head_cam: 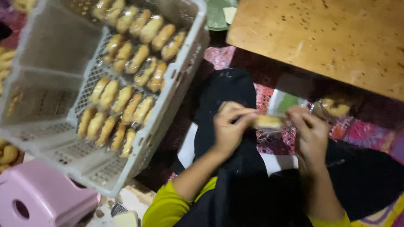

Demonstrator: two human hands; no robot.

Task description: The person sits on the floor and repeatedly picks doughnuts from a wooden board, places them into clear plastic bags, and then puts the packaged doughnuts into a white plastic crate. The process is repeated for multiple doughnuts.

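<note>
Looking down from my head cam: my left hand (230, 126) and right hand (310, 132) are both up over my lap, and between them I've got a pale golden, oblong baked pastry (267, 122). Its long axis runs pretty much straight left to right, one end tucked under my left fingertips (244, 115), the other end pointing at my right hand. My left fingers are curled in and pinching that end. My right fingers are closed on the crinkly clear plastic wrapper (286, 105) that sits right at the pastry's right end. It's all a bit blurry, so I can't tell whether the pastry is partly inside the wrapper or just touching it.

Off to my left there's a big light grey plastic crate with mesh walls (46, 84), tilted up, holding rows of the same long pastries (122, 101). They look matte and crusty, golden brown, packed side by side, mostly slanting the same way. Below the crate is a smooth pink plastic stool with a round hole (38, 201).

Up top right is a worn, speckled brown wooden tabletop (336, 38). Just under its edge lies another wrapped pastry in shiny plastic (334, 107), near my right hand but not touching. Dark cloth (235, 185) covers my lap, yellow-green sleeves (168, 206) on my arms, and a pink patterned mat (362, 130) is underneath.
</note>
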